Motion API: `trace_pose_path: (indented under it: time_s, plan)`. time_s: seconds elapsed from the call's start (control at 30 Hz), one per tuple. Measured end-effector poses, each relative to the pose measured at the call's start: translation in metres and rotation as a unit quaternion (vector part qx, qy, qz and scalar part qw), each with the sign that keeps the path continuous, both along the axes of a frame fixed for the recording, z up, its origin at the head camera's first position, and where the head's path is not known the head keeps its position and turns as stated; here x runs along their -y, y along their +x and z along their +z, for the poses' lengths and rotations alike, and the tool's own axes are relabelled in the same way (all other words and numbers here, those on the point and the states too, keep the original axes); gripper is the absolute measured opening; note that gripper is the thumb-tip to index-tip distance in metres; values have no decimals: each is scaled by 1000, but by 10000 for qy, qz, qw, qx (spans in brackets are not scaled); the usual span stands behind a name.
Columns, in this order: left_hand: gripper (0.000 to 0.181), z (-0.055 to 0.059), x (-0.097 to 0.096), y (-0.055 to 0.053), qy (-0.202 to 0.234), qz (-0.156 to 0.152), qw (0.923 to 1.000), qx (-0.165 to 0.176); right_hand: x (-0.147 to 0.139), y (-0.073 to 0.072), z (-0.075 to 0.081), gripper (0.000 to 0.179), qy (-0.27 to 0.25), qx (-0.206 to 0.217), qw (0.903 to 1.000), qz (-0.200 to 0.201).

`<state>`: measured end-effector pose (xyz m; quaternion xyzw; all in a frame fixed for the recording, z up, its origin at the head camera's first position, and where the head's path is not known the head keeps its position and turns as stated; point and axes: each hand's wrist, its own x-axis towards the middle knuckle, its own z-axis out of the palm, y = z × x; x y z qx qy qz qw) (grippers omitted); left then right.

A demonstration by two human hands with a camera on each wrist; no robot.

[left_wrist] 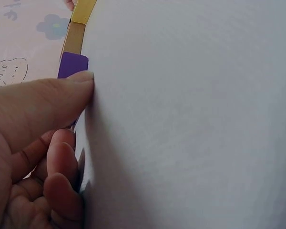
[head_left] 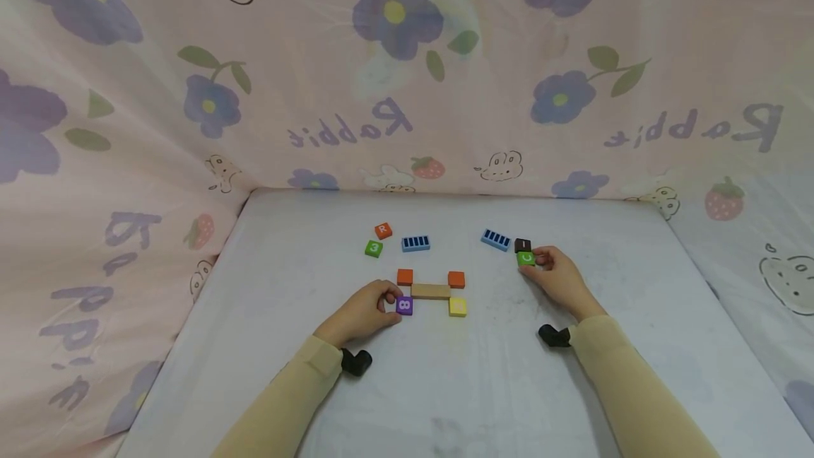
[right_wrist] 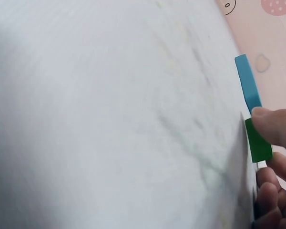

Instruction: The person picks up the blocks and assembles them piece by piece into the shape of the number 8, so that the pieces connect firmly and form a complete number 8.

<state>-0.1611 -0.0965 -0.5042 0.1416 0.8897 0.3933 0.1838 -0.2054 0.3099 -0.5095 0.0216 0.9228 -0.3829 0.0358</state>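
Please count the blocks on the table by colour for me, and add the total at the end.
Orange blocks: 3
Green blocks: 2
Blue blocks: 2
Purple block: 1
Yellow block: 1
Tan block: 1
Black block: 1
Total: 11

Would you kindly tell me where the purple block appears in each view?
Head: purple block, below centre, pinched by the left hand.
Left wrist: purple block upper left, partly covered by the left hand.
Right wrist: not in it.
Landmark: the plank, shared by head and left wrist only.
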Motion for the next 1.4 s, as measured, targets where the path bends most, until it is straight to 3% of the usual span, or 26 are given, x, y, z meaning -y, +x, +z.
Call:
trace_pose_path:
  time_s: [0.33, 0.6, 0.97, 1.4]
  plan:
    - [34, -2, 0, -1, -20, 40, 10000, 84, 8, 3, 3, 53, 357, 152, 9991, -164]
    - [33, -1, 1, 0, 52, 59, 9999, 93, 7, 9, 4, 52, 477, 296, 9983, 172]
    - [30, 5, 2, 3, 225, 69, 9997, 60, 22, 14, 6, 46, 460, 138, 9970, 611]
    - [32, 1, 2, 2, 192, 91, 9998, 51, 47, 9, 7, 42, 516, 231, 9961, 681]
